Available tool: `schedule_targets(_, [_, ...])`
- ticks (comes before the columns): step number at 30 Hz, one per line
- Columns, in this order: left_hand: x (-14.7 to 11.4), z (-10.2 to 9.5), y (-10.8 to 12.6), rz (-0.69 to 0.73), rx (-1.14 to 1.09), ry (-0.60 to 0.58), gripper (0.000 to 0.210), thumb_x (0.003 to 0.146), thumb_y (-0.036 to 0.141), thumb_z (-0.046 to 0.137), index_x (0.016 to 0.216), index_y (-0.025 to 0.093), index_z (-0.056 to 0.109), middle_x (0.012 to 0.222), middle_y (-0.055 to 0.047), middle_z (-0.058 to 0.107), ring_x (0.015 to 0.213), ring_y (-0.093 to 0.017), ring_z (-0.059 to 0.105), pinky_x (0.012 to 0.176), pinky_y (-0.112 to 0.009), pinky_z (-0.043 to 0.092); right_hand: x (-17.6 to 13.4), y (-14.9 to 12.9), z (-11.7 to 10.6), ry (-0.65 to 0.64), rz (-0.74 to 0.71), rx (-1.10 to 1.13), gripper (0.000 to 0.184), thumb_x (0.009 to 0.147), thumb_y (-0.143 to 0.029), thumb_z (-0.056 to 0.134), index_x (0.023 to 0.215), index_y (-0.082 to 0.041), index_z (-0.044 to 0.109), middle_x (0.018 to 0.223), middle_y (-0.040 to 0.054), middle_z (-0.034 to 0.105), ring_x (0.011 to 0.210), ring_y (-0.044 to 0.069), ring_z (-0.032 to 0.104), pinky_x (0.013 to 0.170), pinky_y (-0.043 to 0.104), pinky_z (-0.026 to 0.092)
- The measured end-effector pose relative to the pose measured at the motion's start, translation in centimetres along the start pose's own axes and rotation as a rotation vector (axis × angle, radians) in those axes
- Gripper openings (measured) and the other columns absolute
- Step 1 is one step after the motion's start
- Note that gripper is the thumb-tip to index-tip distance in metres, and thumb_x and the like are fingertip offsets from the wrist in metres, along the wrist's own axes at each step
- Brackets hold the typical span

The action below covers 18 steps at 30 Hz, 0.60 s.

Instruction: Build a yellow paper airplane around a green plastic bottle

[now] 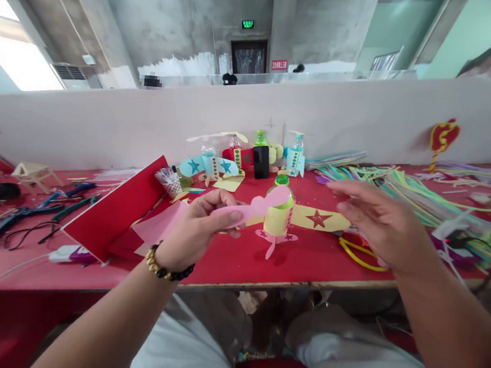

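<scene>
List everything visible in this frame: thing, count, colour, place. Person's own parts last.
pink foam strip: one, pink, pinched in the left hand
bottle plane: one, yellow with red star, table centre
finished bottle planes: several, blue, red, back by the wall
red sheet: one, red, tilted at left
foam strips: many, mixed colours, right side
pliers: few, far left
table: one, red top
bracelet: one, beaded, left wrist
left hand: pinching the strip
right hand: open, blurred, holding nothing
</scene>
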<state>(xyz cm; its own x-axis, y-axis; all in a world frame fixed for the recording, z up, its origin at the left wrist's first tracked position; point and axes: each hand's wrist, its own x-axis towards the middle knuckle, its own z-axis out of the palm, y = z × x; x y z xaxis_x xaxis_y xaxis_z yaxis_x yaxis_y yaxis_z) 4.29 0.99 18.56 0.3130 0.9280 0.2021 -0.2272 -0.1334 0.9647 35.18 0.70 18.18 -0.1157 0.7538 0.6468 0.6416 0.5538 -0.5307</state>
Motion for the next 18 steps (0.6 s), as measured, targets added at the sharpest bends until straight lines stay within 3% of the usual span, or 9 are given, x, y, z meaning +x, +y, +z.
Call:
schedule_targets(4, [2.6,0.2,0.2,0.0,0.073,-0.13,0.017,0.079,0.023,0.075,0.077,0.017,0.06,0.069,0.001,0.067,0.059,-0.007,0.061,0.056,-0.016,0.052,3.3,-1.1,1.8,-0.192,-0.063,0.251,0.041,0.087,-0.039,0.064,0.127,-0.035,0.06,0.138,-0.0007,0.058,0.126,0.027,0.055,0.104,0.045,0.047])
schedule_targets(6, [3.8,0.1,0.2,0.013,0.112,-0.161,0.016,0.078,0.024,0.076,0.079,0.017,0.061,0.072,0.0,0.069,0.061,-0.008,0.063,0.056,-0.018,0.054,4.5,-1.0,2.5,-0.28,-0.026,0.33,0.044,0.083,-0.04,0.069,0.125,-0.032,0.063,0.129,0.0015,0.065,0.115,0.026,0.062,0.096,0.043,0.052])
schedule_targets(8, [5.2,-0.2,0.2,0.041,0.15,-0.173,0.016,0.078,0.024,0.076,0.08,0.017,0.061,0.075,-0.001,0.07,0.065,-0.009,0.064,0.058,-0.019,0.055,5.4,-0.7,3.0,-0.334,0.053,0.386,0.035,0.08,-0.041,0.071,0.114,-0.03,0.07,0.109,0.0021,0.074,0.097,0.024,0.069,0.084,0.04,0.057])
schedule_targets(12, [8.0,-0.6,0.1,0.164,0.222,-0.173,0.017,0.076,0.019,0.077,0.077,0.015,0.061,0.079,-0.002,0.071,0.07,-0.009,0.066,0.061,-0.019,0.054,6.8,0.1,3.3,-0.266,0.092,0.387,0.016,0.078,-0.04,0.073,0.088,-0.029,0.078,0.086,0.0009,0.076,0.084,0.022,0.07,0.076,0.037,0.057])
schedule_targets(18, [11.2,0.3,-0.2,0.29,0.26,-0.176,0.023,0.073,0.014,0.075,0.066,0.016,0.054,0.082,-0.005,0.073,0.09,-0.017,0.071,0.074,-0.028,0.056,8.0,1.6,3.1,-0.167,-0.078,0.189,0.022,0.078,-0.037,0.074,0.098,-0.029,0.077,0.098,0.0022,0.075,0.09,0.021,0.068,0.08,0.037,0.055])
